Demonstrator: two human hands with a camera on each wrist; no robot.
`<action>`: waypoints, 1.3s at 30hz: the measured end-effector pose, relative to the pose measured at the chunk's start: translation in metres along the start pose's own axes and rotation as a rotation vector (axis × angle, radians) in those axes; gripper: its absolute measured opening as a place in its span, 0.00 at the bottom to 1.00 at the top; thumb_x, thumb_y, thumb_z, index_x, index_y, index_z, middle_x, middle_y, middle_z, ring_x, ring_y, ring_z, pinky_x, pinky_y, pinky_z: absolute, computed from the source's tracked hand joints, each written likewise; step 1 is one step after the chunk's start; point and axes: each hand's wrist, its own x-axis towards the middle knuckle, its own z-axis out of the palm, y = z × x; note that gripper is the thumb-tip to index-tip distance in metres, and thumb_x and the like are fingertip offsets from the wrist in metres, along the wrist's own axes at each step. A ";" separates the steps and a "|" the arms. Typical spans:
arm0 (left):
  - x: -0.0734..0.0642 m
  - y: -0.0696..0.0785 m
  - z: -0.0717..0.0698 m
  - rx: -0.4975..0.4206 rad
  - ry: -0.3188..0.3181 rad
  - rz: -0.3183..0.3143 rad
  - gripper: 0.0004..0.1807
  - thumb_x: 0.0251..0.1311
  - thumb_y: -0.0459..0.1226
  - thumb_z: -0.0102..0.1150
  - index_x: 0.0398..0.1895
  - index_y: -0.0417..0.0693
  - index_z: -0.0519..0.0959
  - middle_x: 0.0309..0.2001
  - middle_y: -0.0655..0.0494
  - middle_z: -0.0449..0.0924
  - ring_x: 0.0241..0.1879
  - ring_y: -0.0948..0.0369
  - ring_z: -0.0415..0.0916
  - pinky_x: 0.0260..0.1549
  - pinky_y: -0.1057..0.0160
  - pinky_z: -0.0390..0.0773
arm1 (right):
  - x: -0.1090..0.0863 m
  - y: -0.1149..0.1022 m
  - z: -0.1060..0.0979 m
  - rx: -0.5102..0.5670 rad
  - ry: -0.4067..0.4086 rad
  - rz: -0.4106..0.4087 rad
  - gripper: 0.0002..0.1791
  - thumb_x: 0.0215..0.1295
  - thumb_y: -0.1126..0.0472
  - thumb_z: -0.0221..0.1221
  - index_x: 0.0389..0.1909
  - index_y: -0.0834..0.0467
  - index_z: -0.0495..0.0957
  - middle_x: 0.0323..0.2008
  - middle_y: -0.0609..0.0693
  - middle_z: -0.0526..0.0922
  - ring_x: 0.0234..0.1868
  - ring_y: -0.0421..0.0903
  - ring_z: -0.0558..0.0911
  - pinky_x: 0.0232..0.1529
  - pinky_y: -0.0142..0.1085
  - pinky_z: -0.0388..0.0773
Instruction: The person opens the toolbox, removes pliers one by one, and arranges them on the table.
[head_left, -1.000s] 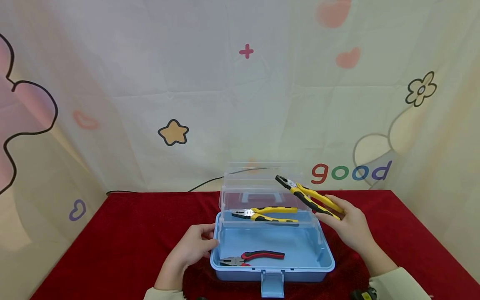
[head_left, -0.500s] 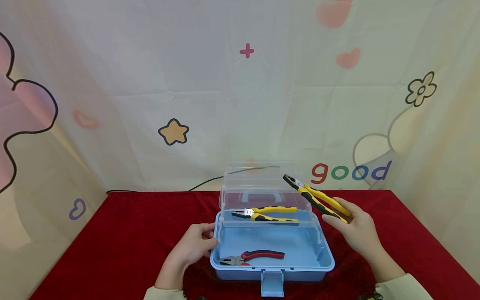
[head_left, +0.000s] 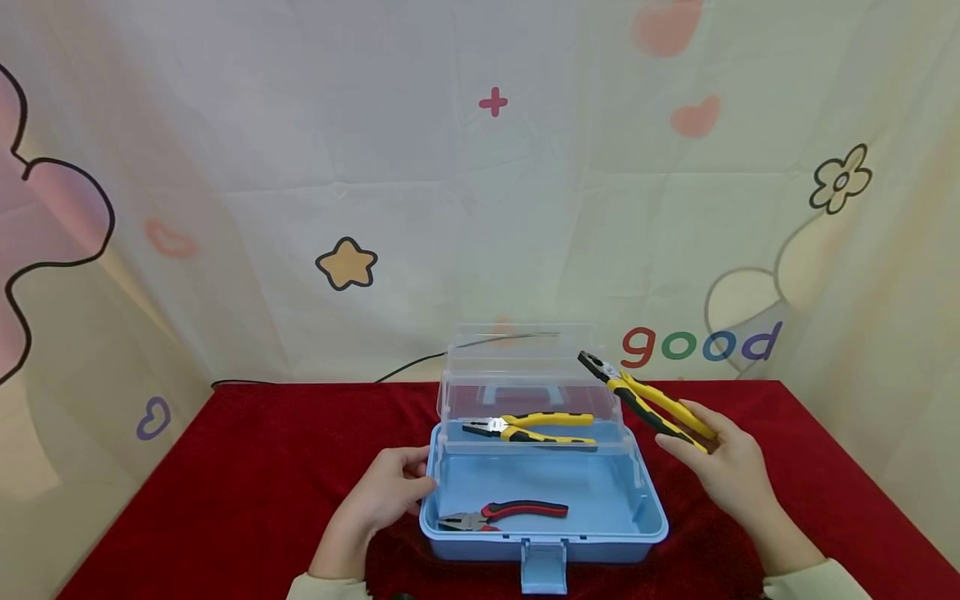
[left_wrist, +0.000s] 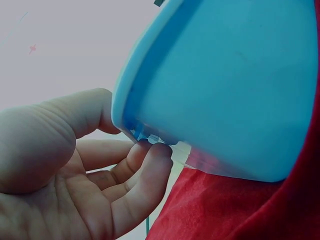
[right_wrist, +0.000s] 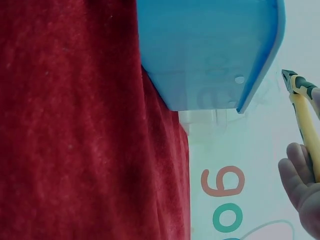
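Note:
Raised at the right of a blue toolbox (head_left: 540,550), my right hand (head_left: 738,471) grips yellow-and-black pliers (head_left: 645,404) by the handles, their dark head pointing up and left. My left hand (head_left: 386,492) pinches the box's left rim, thumb on top and fingers beneath; the left wrist view shows the fingertips against the blue wall (left_wrist: 225,90). Inside the box, a second pair of yellow-and-black pliers (head_left: 525,429) lies toward the back, seen through clear plastic. Red-and-black pliers (head_left: 525,510) lie along the front. In the right wrist view, only part of the right hand (right_wrist: 305,190) shows.
The box's transparent lid (head_left: 525,358) stands raised at the back, and its front latch (head_left: 544,567) hangs down. A red cloth (head_left: 300,450) covers the table. Behind hangs a printed curtain (head_left: 450,208), with a thin black cable (head_left: 408,367) along its foot.
My right hand has drifted right and slightly down with the yellow-and-black pliers, away from above the box. The left hand stays on the rim.

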 end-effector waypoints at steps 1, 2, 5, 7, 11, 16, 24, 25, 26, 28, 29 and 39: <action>0.000 0.000 0.000 -0.001 -0.001 0.001 0.27 0.57 0.28 0.56 0.63 0.34 0.68 0.34 0.48 0.76 0.31 0.58 0.76 0.28 0.60 0.84 | 0.000 0.000 0.000 -0.001 0.004 -0.001 0.37 0.58 0.49 0.63 0.65 0.63 0.65 0.53 0.65 0.73 0.46 0.58 0.77 0.31 0.22 0.78; 0.000 0.000 0.000 -0.003 -0.003 0.002 0.27 0.57 0.28 0.56 0.63 0.34 0.68 0.34 0.48 0.76 0.31 0.58 0.76 0.28 0.60 0.84 | -0.001 0.001 -0.001 -0.003 0.006 0.001 0.37 0.58 0.49 0.63 0.65 0.63 0.65 0.53 0.65 0.73 0.46 0.58 0.77 0.31 0.22 0.78; 0.000 0.001 0.000 -0.006 -0.004 0.004 0.27 0.57 0.28 0.56 0.63 0.34 0.68 0.34 0.48 0.75 0.31 0.58 0.76 0.28 0.60 0.84 | -0.003 0.003 -0.001 -0.005 0.014 0.012 0.37 0.58 0.49 0.64 0.65 0.63 0.65 0.53 0.65 0.73 0.47 0.58 0.76 0.31 0.21 0.77; -0.001 0.000 0.000 -0.005 -0.004 0.002 0.28 0.57 0.28 0.56 0.63 0.33 0.68 0.34 0.48 0.75 0.31 0.59 0.76 0.28 0.60 0.84 | -0.004 0.005 -0.001 -0.006 0.019 0.027 0.38 0.58 0.48 0.64 0.65 0.63 0.65 0.53 0.66 0.73 0.47 0.57 0.75 0.30 0.21 0.76; 0.000 -0.001 0.000 -0.002 -0.008 -0.001 0.28 0.57 0.29 0.57 0.63 0.33 0.68 0.34 0.48 0.75 0.31 0.59 0.76 0.28 0.60 0.84 | -0.007 0.008 -0.002 -0.012 0.033 0.059 0.38 0.57 0.47 0.64 0.65 0.62 0.65 0.53 0.66 0.73 0.46 0.55 0.74 0.29 0.21 0.74; 0.001 -0.002 -0.001 0.002 -0.013 -0.012 0.28 0.58 0.29 0.56 0.63 0.34 0.68 0.34 0.48 0.75 0.31 0.59 0.76 0.29 0.61 0.84 | -0.011 0.011 -0.003 -0.013 0.043 0.095 0.39 0.57 0.47 0.64 0.65 0.63 0.65 0.53 0.66 0.73 0.46 0.55 0.73 0.29 0.20 0.73; -0.002 0.001 0.000 0.001 0.000 -0.021 0.28 0.57 0.28 0.56 0.64 0.33 0.67 0.35 0.47 0.76 0.32 0.59 0.76 0.29 0.60 0.84 | -0.016 0.016 -0.004 -0.015 0.052 0.131 0.38 0.57 0.47 0.63 0.65 0.62 0.65 0.53 0.66 0.72 0.47 0.55 0.71 0.28 0.20 0.73; -0.002 0.001 0.000 0.001 0.000 -0.019 0.28 0.57 0.28 0.56 0.64 0.33 0.67 0.35 0.47 0.76 0.32 0.59 0.76 0.29 0.60 0.84 | -0.017 0.017 -0.004 -0.017 0.054 0.133 0.38 0.58 0.47 0.63 0.65 0.62 0.65 0.54 0.66 0.72 0.47 0.55 0.71 0.28 0.20 0.73; -0.002 0.001 0.000 0.001 -0.001 -0.018 0.28 0.57 0.28 0.56 0.64 0.34 0.67 0.35 0.47 0.76 0.32 0.59 0.76 0.29 0.60 0.84 | -0.017 0.018 -0.004 -0.017 0.056 0.137 0.38 0.58 0.46 0.63 0.65 0.62 0.65 0.54 0.66 0.72 0.47 0.55 0.71 0.28 0.20 0.73; -0.002 0.001 -0.001 0.003 -0.002 -0.015 0.28 0.58 0.28 0.56 0.64 0.33 0.67 0.35 0.47 0.76 0.32 0.59 0.76 0.29 0.60 0.84 | -0.018 0.019 -0.005 -0.018 0.061 0.139 0.38 0.58 0.46 0.63 0.65 0.62 0.65 0.54 0.66 0.72 0.47 0.55 0.71 0.28 0.20 0.73; -0.001 0.001 -0.001 0.001 -0.001 -0.017 0.28 0.57 0.28 0.56 0.64 0.34 0.67 0.35 0.47 0.76 0.32 0.59 0.77 0.29 0.60 0.84 | -0.018 0.019 -0.005 -0.019 0.065 0.140 0.38 0.58 0.46 0.63 0.65 0.62 0.65 0.53 0.65 0.72 0.47 0.54 0.71 0.28 0.21 0.73; -0.001 0.000 0.000 0.001 0.002 -0.004 0.28 0.58 0.28 0.56 0.64 0.33 0.67 0.34 0.48 0.76 0.31 0.59 0.77 0.29 0.59 0.84 | -0.021 0.025 -0.009 -0.027 0.059 0.189 0.39 0.58 0.44 0.62 0.65 0.61 0.65 0.52 0.64 0.72 0.45 0.52 0.69 0.25 0.25 0.74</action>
